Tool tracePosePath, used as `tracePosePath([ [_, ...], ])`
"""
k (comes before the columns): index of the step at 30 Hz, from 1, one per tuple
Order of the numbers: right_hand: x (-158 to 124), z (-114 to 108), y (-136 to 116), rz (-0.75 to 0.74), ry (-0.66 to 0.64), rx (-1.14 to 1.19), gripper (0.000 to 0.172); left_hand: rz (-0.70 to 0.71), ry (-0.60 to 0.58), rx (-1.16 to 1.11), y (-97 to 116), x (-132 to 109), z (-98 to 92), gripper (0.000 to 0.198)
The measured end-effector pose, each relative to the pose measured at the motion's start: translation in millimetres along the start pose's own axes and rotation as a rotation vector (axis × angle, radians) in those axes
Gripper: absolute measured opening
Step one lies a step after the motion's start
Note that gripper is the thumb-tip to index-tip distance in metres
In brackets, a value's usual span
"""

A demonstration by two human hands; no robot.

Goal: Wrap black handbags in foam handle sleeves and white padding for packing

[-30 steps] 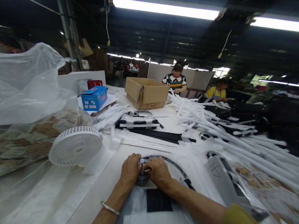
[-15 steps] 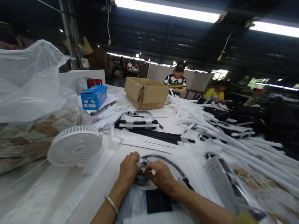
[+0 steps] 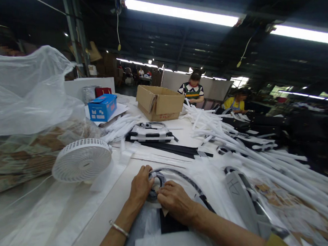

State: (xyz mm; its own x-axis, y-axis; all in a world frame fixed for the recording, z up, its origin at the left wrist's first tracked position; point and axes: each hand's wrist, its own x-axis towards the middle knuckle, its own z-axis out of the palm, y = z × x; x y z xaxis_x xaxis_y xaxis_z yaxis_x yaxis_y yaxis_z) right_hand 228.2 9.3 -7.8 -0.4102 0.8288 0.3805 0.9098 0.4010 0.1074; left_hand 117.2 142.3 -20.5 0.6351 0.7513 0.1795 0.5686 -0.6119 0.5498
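From the head camera, the left hand (image 3: 142, 185) and the right hand (image 3: 175, 202) are on a thin black loop of strap (image 3: 183, 177). The loop sits on a long white bench (image 3: 107, 197), just in front of the person. The left fingers (image 3: 146, 178) curl around the wound-up end of the loop and pinch it. The right fingers (image 3: 166, 199) are pressed together against the same end. A silver bangle (image 3: 118, 228) is on the left wrist. A round white fan (image 3: 81, 160) is to the left of the hands. Long white straps (image 3: 283, 173) lie in a big pile on the right. A brown cardboard box (image 3: 159, 102) stands farther along the bench, and a person in a striped shirt (image 3: 192, 91) is past it.
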Motion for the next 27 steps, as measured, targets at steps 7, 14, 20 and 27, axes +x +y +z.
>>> tracePosePath([
  [7, 11, 13, 7, 0.292, -0.158, -0.024, 0.010, 0.025, -0.010, -0.026, 1, 1, 0.8, 0.022],
  [14, 23, 25, 26, 0.374, -0.078, -0.092, 0.009, 0.056, -0.037, -0.066, -4, -1, 8.1, 0.013],
  [20, 19, 41, 38, 0.373, -0.074, -0.108, 0.010, 0.068, -0.081, -0.064, -8, 3, 10.2, 0.011],
  [27, 6, 44, 46, 0.441, -0.012, -0.115, 0.014, 0.033, -0.114, -0.026, -5, 2, 5.6, 0.014],
])
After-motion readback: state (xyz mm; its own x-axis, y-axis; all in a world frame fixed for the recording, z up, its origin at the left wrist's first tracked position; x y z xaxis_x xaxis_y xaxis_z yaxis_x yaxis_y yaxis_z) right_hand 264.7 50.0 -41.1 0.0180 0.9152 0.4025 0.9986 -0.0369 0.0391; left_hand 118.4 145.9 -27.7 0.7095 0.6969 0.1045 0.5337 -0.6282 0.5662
